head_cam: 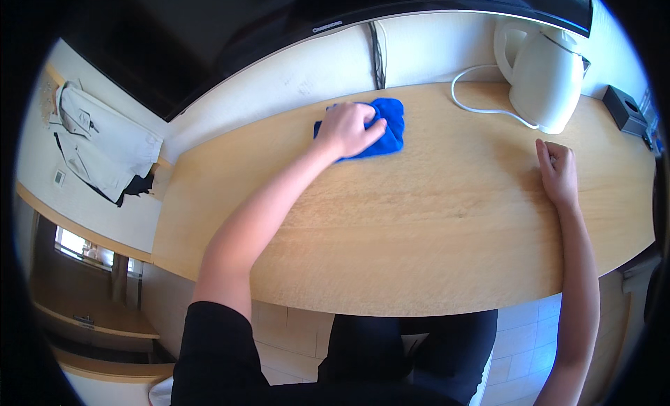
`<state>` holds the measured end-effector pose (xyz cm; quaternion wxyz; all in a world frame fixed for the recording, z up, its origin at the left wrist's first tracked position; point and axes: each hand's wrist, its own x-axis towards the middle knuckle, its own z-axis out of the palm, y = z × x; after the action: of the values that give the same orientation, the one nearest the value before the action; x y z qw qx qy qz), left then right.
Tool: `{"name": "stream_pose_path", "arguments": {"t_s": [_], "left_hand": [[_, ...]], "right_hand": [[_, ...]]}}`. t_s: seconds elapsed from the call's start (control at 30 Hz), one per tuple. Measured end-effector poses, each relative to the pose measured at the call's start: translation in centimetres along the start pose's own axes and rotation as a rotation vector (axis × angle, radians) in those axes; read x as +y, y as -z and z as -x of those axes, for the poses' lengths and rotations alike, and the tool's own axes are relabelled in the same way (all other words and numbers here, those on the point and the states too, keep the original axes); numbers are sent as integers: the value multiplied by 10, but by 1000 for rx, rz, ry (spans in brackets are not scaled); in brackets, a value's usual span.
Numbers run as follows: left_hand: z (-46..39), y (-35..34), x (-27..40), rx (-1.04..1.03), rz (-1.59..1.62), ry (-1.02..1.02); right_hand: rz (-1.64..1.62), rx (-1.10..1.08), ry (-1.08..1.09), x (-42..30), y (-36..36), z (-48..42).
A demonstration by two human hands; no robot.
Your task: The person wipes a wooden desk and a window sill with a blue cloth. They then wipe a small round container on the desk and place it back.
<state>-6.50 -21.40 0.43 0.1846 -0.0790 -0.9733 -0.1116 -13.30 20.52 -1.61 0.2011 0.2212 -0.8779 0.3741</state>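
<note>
My left hand [346, 127] presses a crumpled blue cloth [391, 124] onto the wooden desk [377, 233], near its back edge. Its fingers curl into the fabric, and the palm hides part of the cloth. My right hand [560, 170] is closed in a loose fist over the right side of the desk. No object clearly shows in that fist. Just beyond it stands a white electric kettle [547, 81], upright, its handle turned to the left.
A white cord [473, 109] loops beside the kettle. At the far right sits a dark tissue box [625, 110]. A wall-mounted television [251, 34] overhangs the desk's back, with cables [377, 55] below it. Light garments [104, 128] hang at left.
</note>
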Motion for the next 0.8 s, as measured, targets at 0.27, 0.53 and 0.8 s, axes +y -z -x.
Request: {"name": "stream_pose_path", "arguments": {"t_s": [0.27, 0.53, 0.8], "left_hand": [[-40, -8, -33, -98, -91, -6], [67, 24, 25, -35, 15, -111], [220, 82, 91, -116, 75, -15]], "right_hand": [[130, -13, -43, -6, 0, -1], [104, 30, 12, 4, 3, 1], [76, -37, 54, 5, -4, 3]]}}
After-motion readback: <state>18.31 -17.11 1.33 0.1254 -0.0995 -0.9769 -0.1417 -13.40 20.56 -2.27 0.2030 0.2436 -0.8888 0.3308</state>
